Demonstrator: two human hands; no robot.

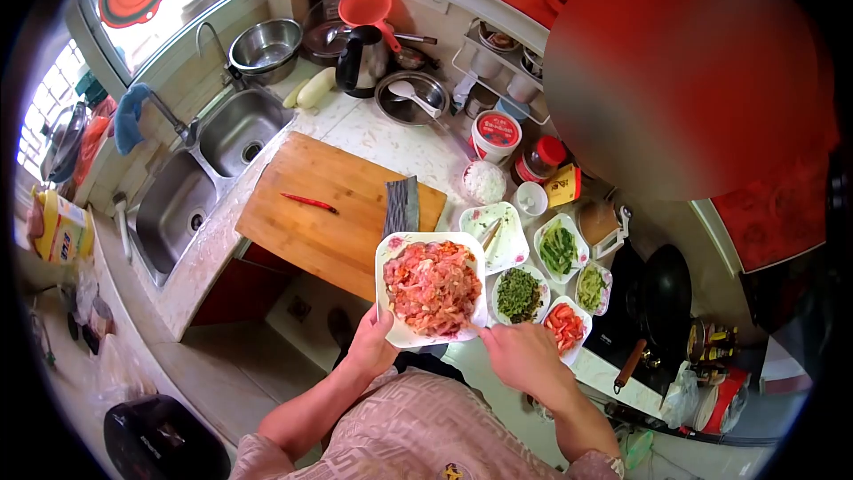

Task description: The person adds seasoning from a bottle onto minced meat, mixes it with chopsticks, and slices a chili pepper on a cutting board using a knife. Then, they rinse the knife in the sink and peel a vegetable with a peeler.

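A white square plate [387,335] heaped with raw sliced meat [433,288] is held up in front of my body. My left hand [370,348] grips its lower left corner, thumb over the rim. At the lower right corner, my right hand [524,354] is closed on the rim, its fingertips partly hidden. Just beyond the plate lies a wooden cutting board [306,204] bearing a red chili [309,204] and a grey cleaver-like blade [402,204]. Close to my right hand stand dishes of chopped green herbs [519,295] and sliced red pepper [565,327].
A double sink [244,138] is at the left. Behind the board are a kettle [362,62] and a metal bowl [412,97]. Further right stand a white tub [496,135], a plate with a small stick [495,236], dishes of green vegetables [558,249] and a black wok [666,289].
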